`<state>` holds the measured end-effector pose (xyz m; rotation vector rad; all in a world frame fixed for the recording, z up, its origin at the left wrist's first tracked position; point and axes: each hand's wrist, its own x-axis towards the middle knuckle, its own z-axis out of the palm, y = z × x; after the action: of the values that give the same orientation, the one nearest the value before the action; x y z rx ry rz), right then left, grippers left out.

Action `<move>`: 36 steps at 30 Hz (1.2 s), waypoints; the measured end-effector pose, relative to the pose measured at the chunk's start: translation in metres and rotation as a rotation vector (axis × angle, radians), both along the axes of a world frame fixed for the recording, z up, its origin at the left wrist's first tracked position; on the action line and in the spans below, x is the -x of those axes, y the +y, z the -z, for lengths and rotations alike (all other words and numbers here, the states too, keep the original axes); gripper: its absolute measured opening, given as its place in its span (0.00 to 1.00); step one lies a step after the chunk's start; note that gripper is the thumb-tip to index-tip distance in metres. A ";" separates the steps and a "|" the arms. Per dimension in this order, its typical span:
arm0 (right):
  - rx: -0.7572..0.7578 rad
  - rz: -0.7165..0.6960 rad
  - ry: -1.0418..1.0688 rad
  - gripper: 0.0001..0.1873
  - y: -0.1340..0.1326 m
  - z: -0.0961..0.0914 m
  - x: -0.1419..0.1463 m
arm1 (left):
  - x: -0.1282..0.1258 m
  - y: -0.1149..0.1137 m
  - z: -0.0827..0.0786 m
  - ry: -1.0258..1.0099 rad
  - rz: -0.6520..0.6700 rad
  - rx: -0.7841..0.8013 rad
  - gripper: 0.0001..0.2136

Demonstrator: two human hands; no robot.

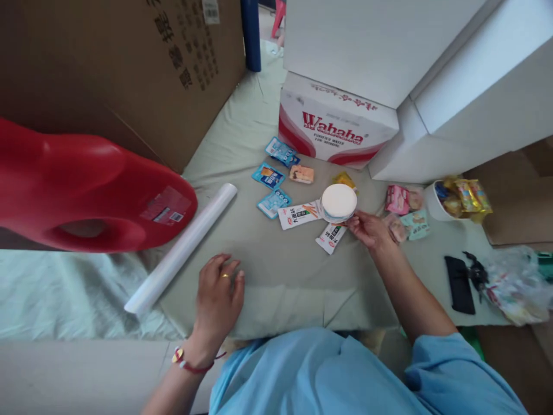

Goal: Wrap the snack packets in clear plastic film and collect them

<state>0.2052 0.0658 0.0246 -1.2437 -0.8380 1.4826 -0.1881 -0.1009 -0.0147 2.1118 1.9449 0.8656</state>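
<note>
A white roll (181, 248) lay well left of the Wahaha carton (341, 128). Well in front of that carton, the left hand (219, 295) was loosely curled, apparently empty. Two long packets (298, 215) lay partly hidden by a white-topped tub (339, 202) before the carton; the right hand (366, 228) pinched the tub's lower side, probably steadying it with the top uncovered.

A pale green cloth (268, 282) covers the work surface, and from its middle a white roll (181, 249) lies at nine o'clock, with a brown carton (199, 86) at eleven. Blue packets (275, 203) sit at twelve, a peach-coloured pack (302, 174) and the Wahaha carton (337, 124) toward one, two long white packets (298, 215) between one and two. A pink packet (396, 199) and white bowl (437, 203) occupy two, a black case (458, 285) and plastic bag (518, 285) three.
</note>
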 end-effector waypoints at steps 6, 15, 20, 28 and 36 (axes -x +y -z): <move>0.004 0.198 0.356 0.25 0.004 -0.013 -0.012 | -0.037 0.002 -0.013 -0.042 0.083 -0.057 0.12; -0.029 0.259 0.477 0.21 0.009 -0.025 -0.026 | -0.052 -0.010 -0.012 -0.200 0.050 0.121 0.14; -0.021 0.263 0.416 0.17 0.005 -0.027 -0.032 | -0.068 -0.005 -0.025 -0.380 0.002 0.255 0.17; -0.473 0.351 -0.306 0.06 -0.093 -0.031 0.014 | -0.119 0.004 -0.054 -1.376 0.007 0.782 0.30; -1.112 -0.277 -0.891 0.18 -0.187 -0.008 0.077 | -0.144 0.011 -0.061 -1.667 -0.040 0.790 0.40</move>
<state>0.1286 -0.1212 0.0322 -0.8502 -2.1018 0.3398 -0.0440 -0.0902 0.0468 0.3972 0.9849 1.0075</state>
